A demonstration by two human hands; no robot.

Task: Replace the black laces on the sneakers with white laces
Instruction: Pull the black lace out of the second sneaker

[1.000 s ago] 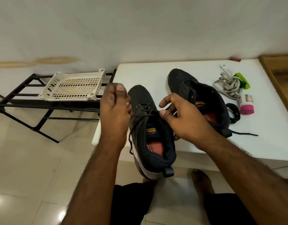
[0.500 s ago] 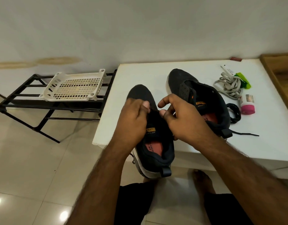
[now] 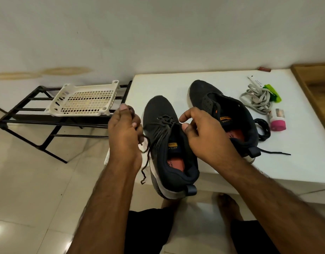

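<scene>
A dark sneaker (image 3: 162, 114) is tilted up at the white table's (image 3: 169, 85) front left edge, heel toward me. My right hand (image 3: 200, 132) grips its tongue and collar. My left hand (image 3: 126, 132) pinches its black lace (image 3: 148, 143) and holds it out to the left, the loose end dangling down. The lace stays threaded only in the eyelets nearest the toe. The second dark sneaker (image 3: 222, 110) lies unlaced on the table. A bundle of white laces (image 3: 257, 99) and a removed black lace (image 3: 263, 129) lie to its right.
A pink-and-white small bottle (image 3: 277, 121) and a green item (image 3: 272, 92) lie by the white laces. A white perforated basket (image 3: 84, 99) sits on a black metal rack (image 3: 29, 120) left of the table. Wooden furniture (image 3: 315, 85) stands at the right. My bare feet are on the tiled floor.
My left hand went in to the eyelets beside my right hand, then pulled back out to the left, drawing more black lace free. My right hand kept its hold on the sneaker.
</scene>
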